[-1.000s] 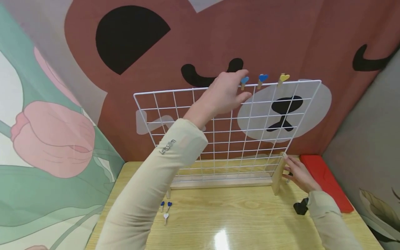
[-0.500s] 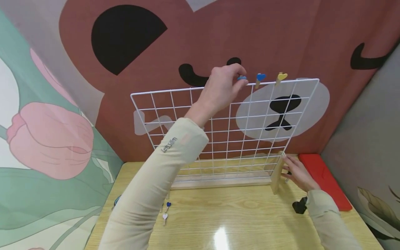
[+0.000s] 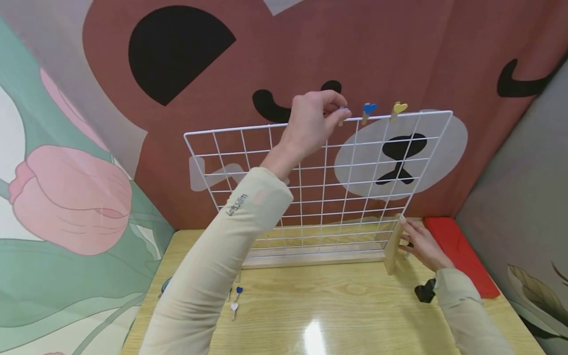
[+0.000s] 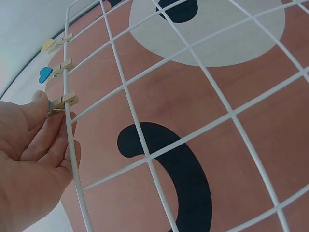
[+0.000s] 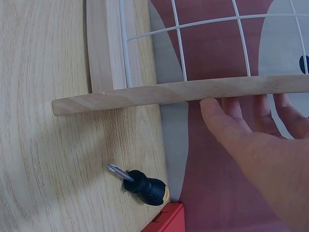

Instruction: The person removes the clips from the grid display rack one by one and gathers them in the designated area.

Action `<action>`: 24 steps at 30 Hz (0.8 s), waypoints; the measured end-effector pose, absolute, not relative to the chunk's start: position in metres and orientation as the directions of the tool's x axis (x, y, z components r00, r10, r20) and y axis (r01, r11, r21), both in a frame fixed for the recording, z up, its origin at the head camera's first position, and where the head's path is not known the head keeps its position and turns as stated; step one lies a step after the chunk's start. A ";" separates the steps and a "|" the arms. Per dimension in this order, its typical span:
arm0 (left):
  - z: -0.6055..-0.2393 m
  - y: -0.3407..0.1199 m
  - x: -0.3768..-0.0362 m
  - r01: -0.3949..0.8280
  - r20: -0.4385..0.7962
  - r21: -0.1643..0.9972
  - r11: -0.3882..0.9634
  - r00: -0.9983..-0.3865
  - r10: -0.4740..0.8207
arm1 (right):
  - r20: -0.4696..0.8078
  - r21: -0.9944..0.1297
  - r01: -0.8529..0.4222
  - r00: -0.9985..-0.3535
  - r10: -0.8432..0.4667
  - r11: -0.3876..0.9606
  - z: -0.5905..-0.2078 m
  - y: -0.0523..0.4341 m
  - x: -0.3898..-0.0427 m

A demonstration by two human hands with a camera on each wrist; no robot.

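My left hand [image 3: 310, 118] pinches a small wooden clothespin [image 4: 65, 101] between thumb and fingers. The clothespin sits across the top wire of a white wire grid [image 4: 231, 115], its light blue heart mostly hidden by the thumb. Further along the same wire are a clothespin with a blue heart [image 3: 370, 109] and one with a yellow heart [image 3: 400, 108]. The grid stands upright in a wooden base. My right hand [image 3: 425, 244] presses its thumb and fingertips against the outer face of the wooden side post [image 5: 193, 91].
A screwdriver [image 5: 144, 187] with a black handle lies beside the right post, near a red box [image 3: 461, 256]. A black object [image 3: 425, 292] shows by the right cuff. Small heart-topped pieces, blue [image 3: 239, 290] and white [image 3: 234, 307], lie on the wooden table [image 3: 355, 310].
My left thumb and fingers have closed on the light blue heart clothespin, covering its heart, which tilted as they pinched. The right hand stays on the post. The head view has shifted slightly.
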State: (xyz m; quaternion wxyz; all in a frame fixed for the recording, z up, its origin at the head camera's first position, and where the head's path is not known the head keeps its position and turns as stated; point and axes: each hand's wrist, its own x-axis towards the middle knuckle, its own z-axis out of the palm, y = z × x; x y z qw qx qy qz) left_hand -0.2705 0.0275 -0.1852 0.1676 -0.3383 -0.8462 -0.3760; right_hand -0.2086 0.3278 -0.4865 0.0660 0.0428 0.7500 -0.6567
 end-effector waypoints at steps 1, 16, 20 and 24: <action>-0.185 0.028 -0.270 0.699 0.539 0.518 0.493 -0.714 0.447 | -0.157 -0.979 0.153 -0.987 -0.024 0.137 -0.486 0.327 -0.208; -0.186 0.029 -0.270 0.746 0.586 0.447 0.494 -0.661 0.468 | -0.156 -0.982 0.153 -0.988 -0.016 0.114 -0.484 0.328 -0.207; -0.191 0.027 -0.272 0.782 0.634 0.421 0.459 -0.616 0.468 | -0.165 -0.980 0.163 -0.986 -0.013 0.111 -0.486 0.329 -0.207; -0.195 0.025 -0.273 0.806 0.665 0.401 0.436 -0.583 0.467 | -0.175 -0.979 0.173 -0.984 -0.011 0.112 -0.487 0.328 -0.206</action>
